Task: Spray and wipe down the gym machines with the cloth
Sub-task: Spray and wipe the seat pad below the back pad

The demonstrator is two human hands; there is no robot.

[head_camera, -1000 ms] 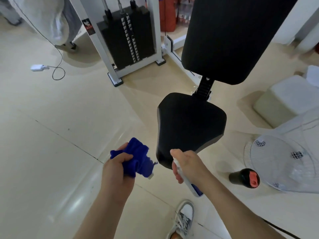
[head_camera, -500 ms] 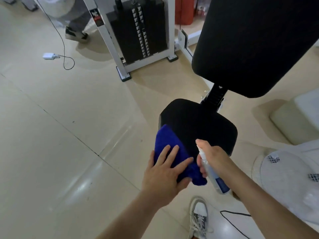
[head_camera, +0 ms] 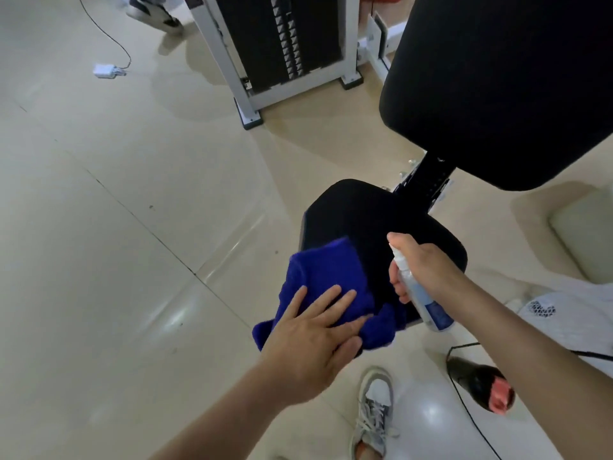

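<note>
A black padded seat (head_camera: pixel 371 220) of a gym machine sits below its tall black back pad (head_camera: pixel 497 84). A blue cloth (head_camera: pixel 318 277) lies spread over the seat's near left corner. My left hand (head_camera: pixel 315 330) presses flat on the cloth with fingers apart. My right hand (head_camera: pixel 421 263) hovers over the seat's near right part, wrapped around a small white spray bottle (head_camera: pixel 421 297) with a blue label, nozzle pointing away from me.
A white-framed weight stack (head_camera: pixel 282 44) stands behind on the beige floor. A white charger and cable (head_camera: pixel 104 70) lie far left, near another person's shoe (head_camera: pixel 156 14). A fan base with a black and red knob (head_camera: pixel 481 383) and a cable sit at right. My grey sneaker (head_camera: pixel 374 410) is below.
My left hand went from gripping the bunched cloth beside the seat to pressing it flat on the seat's near left corner. My right hand with the bottle rose over the seat.
</note>
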